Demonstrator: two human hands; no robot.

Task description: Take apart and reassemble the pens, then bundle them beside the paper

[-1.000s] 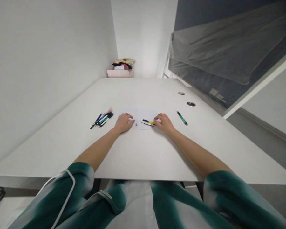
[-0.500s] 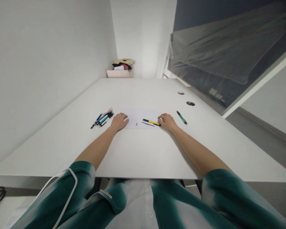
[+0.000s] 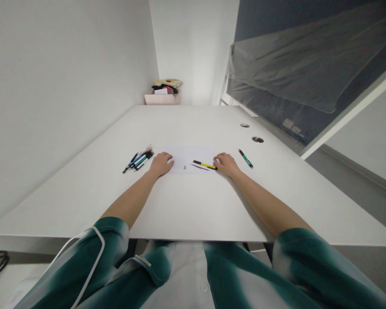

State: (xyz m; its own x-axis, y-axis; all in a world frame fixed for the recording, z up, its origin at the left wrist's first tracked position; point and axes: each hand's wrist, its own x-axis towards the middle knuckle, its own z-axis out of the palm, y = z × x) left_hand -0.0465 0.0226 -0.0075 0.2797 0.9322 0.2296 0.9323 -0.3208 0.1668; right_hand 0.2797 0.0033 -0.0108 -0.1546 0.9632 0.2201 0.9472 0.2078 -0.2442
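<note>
A white sheet of paper (image 3: 183,154) lies on the white table (image 3: 186,206). My left hand (image 3: 161,164) rests at the sheet's left edge, fingers apart, holding nothing. At the right edge is my right hand (image 3: 225,164), its fingers loosely bent and apart with nothing seen in them. A yellow and black pen barrel (image 3: 206,165) lies on the paper, its right end close to my right hand. Just below it is a thin dark refill (image 3: 200,167). One tiny metallic part (image 3: 185,167) sits left of the refill.
Several pens (image 3: 139,160) form a pile left of my left hand. A green pen (image 3: 245,158) lies to the right. Two round cable holes (image 3: 257,140) are in the table at the right. Past the far edge stands a box (image 3: 161,99) with items on top.
</note>
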